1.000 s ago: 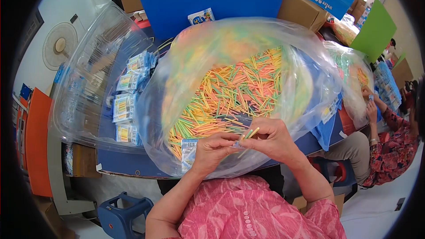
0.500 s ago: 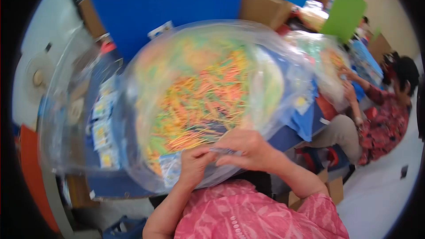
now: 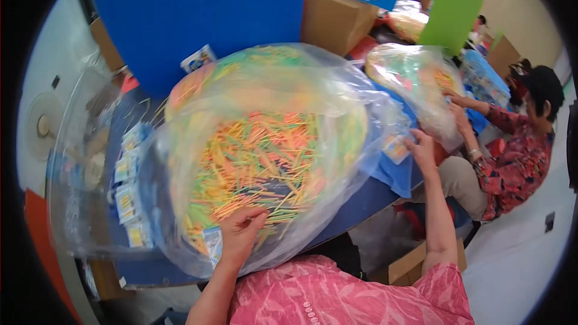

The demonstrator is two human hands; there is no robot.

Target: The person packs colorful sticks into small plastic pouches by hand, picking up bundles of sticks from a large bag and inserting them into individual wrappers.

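Many thin yellow, orange, pink and green sticks (image 3: 259,156) lie in a large clear plastic bag (image 3: 337,90). Above the near left edge of the pile is my left hand (image 3: 242,232), its thumb and fingertips pressed together; anything between them is too small to make out. A blue-and-white packet (image 3: 213,244) sits just left of that hand. Out to the right, my right hand (image 3: 421,147) has its fingertips at a printed packet (image 3: 397,148) on a blue cloth (image 3: 388,174). Whether those fingers grip the packet is unclear.
Filled packets (image 3: 127,201) form a column at the left, beside a clear plastic tub (image 3: 60,204). A blue board (image 3: 198,18) stands behind the bag. At the right a co-worker (image 3: 518,156) sits by another bag (image 3: 415,78). An open carton (image 3: 409,271) is below the table.
The view has turned right. My hands, together before, are now apart: my right hand has gone right to the packet on the cloth. The sticks seen earlier between my fingers no longer show.
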